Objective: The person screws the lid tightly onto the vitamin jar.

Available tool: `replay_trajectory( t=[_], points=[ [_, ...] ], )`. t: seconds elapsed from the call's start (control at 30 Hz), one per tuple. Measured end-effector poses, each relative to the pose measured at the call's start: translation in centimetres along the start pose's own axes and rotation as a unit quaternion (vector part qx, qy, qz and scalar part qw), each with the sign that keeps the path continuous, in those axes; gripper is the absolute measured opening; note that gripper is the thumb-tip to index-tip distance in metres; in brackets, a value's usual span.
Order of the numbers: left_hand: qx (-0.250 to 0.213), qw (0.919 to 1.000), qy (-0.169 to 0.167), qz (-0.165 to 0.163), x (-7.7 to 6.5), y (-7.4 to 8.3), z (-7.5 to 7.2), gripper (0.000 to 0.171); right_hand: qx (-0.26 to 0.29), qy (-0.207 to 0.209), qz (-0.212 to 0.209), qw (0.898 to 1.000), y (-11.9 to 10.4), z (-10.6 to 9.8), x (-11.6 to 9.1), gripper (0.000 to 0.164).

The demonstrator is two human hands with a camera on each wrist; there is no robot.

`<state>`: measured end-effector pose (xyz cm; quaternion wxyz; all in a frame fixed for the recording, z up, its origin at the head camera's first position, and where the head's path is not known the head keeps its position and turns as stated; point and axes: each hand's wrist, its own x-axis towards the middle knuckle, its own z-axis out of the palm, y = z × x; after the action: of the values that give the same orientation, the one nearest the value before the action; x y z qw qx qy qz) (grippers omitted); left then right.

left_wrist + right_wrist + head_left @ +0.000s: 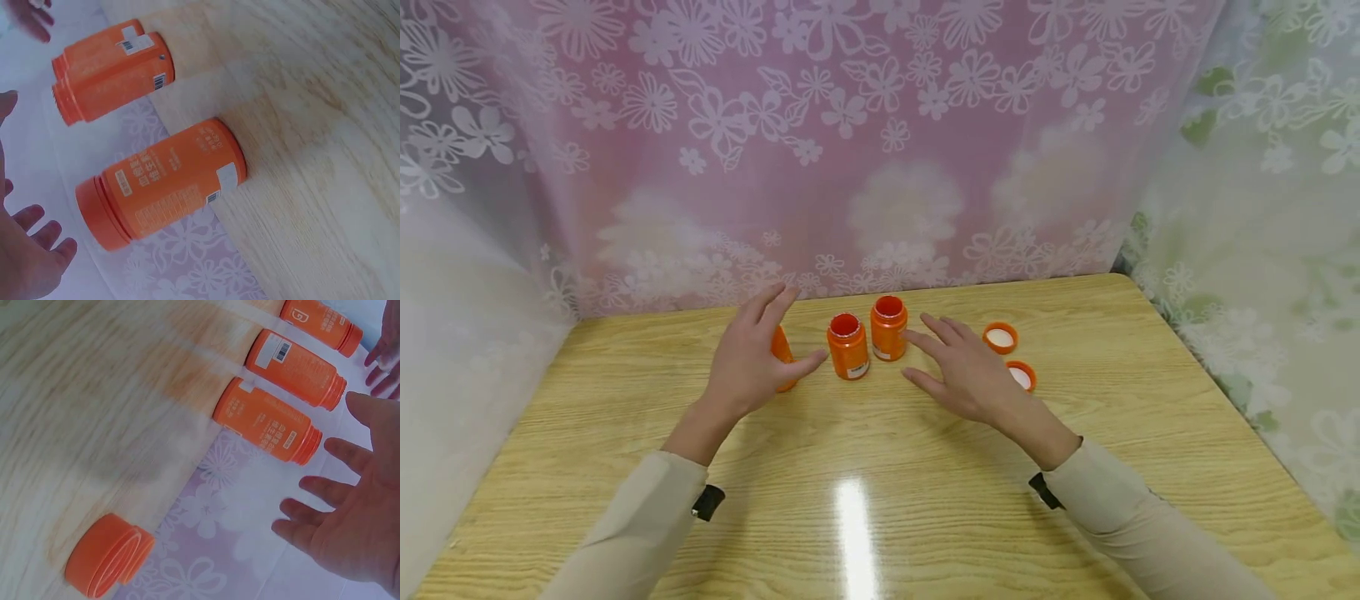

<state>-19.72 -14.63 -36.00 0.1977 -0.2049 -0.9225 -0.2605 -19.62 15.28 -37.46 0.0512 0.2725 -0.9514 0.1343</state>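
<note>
Two uncapped orange bottles stand upright side by side on the table: a middle bottle (848, 350) and a right-hand bottle (889, 329). A third, capped orange bottle (169, 181) stands to their left, partly hidden behind the left hand in the head view. My left hand (748, 354) hovers by the capped bottle, fingers spread, gripping nothing. My right hand (966, 367) is held over the table just right of the right-hand bottle, fingers apart and holding nothing. Two orange caps, a far cap (1000, 337) and a near cap (1022, 376), lie white inside up, beyond the right hand.
The wood-grain table (865, 450) ends at the back against a pink flowered curtain (850, 167). Another flowered curtain (1285, 250) hangs along the right side. A streak of reflected light crosses the table's front middle.
</note>
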Motion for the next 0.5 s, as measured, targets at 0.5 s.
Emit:
replay_trajectory(
  t=[0.5],
  points=[
    [0.03, 0.9979, -0.037, 0.044, -0.2, 2.3, 3.6, 0.087, -0.082, -0.076, 0.096, 0.989, 1.9, 0.3, -0.5, 0.078]
  ],
)
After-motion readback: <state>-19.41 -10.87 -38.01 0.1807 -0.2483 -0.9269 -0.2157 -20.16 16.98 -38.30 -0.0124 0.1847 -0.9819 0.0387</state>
